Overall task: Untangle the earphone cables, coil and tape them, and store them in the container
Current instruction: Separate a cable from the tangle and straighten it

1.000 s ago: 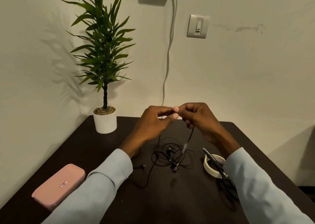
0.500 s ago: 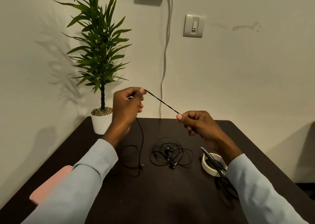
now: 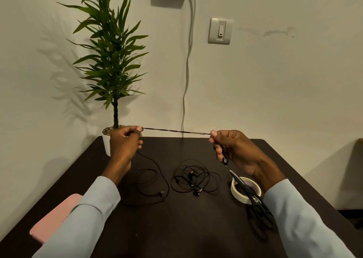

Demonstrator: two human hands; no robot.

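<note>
Both hands are raised over the far half of the dark table (image 3: 196, 228), holding one black earphone cable (image 3: 174, 131) stretched taut and nearly level between them. Left hand (image 3: 124, 141): fingers curled, thumb and forefinger pinching the cable at its left end of the taut span. From under that hand the rest of the cable drops to the table and runs in loose loops, ending in a plug (image 3: 162, 192) lying on the tabletop near the left sleeve (image 3: 88, 218). Right hand (image 3: 233, 149): fingers curled, thumb and forefinger pinching the cable's other end; a short piece hangs down along the palm with a small tip at the bottom, cannot tell what part it is.

Second earphone cable (image 3: 194, 176) lies in a tangled heap on the table, between and below the hands, touched by neither. Its earbuds sit at the near side of the heap.

Tape roll (image 3: 238, 195) lies flat on the table just below the right wrist, black scissors (image 3: 253, 200) resting across it, blades pointing toward the far edge. Pink container (image 3: 53, 220) is at the near left of the table, lid closed, partly hidden by the left sleeve. Potted plant (image 3: 112, 65) stands at the far left corner behind the left hand.
</note>
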